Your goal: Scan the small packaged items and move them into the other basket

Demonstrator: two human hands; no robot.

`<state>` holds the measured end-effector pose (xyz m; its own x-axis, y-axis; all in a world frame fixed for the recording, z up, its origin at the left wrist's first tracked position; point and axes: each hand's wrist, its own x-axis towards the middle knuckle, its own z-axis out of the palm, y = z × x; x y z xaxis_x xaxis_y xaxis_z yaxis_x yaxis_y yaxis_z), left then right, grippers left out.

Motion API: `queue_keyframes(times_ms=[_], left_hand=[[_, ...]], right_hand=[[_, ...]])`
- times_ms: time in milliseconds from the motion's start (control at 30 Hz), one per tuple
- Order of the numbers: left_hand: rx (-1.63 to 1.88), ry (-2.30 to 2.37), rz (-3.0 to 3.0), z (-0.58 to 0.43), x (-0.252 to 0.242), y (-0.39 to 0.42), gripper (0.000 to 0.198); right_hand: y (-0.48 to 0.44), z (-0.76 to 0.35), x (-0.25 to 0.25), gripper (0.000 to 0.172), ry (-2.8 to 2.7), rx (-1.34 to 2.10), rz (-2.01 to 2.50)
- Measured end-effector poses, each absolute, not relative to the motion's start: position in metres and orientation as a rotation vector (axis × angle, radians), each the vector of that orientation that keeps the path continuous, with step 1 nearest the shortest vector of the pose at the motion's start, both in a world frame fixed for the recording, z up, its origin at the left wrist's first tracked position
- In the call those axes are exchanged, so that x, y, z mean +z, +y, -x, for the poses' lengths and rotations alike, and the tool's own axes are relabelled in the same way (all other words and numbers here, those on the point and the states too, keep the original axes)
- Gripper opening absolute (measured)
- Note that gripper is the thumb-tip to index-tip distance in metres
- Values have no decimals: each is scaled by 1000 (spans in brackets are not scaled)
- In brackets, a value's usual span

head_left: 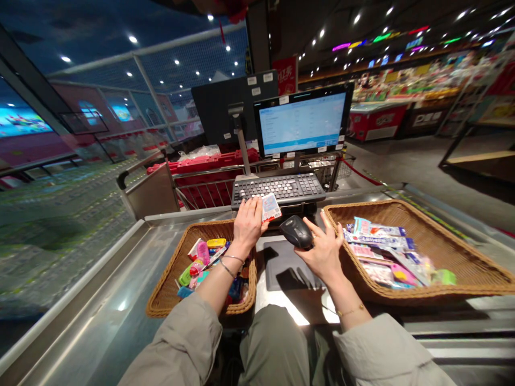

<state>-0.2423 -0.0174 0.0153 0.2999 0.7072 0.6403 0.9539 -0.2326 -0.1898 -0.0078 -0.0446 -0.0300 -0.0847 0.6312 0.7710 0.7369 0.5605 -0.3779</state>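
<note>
My left hand [249, 224] is closed on the edge of a small white and red packet [270, 207], held up in front of the keyboard. A barcode shows on the packet's lower right. In my right hand [323, 247] is a black handheld barcode scanner [296, 231], its head turned toward the packet. Some fingers of that hand are spread near the right basket's rim. Beneath my left wrist lies a wicker basket [161, 287] with colourful small packages. The wicker basket [475, 260] on my right holds several wrapped sweets and toys.
A keyboard [281, 187] stands behind my hands, below a lit monitor [303, 122]. A dark grey pad [277, 268] lies between the baskets on the metal counter [116, 308]. Beyond are a shopping cart [201, 190] and a second screen's dark back [217, 110].
</note>
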Motion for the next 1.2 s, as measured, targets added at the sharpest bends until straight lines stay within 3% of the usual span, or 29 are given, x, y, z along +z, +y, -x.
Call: queue_keyframes(times_ms=[800, 1200], left_hand=[[-608, -1471, 2032, 223, 25, -17, 73], [-637, -1377, 2080, 188, 28, -13, 69]], right_hand=[[-51, -8, -20, 16, -1713, -175, 1165], [-60, -38, -17, 36, -1575, -219, 1272]])
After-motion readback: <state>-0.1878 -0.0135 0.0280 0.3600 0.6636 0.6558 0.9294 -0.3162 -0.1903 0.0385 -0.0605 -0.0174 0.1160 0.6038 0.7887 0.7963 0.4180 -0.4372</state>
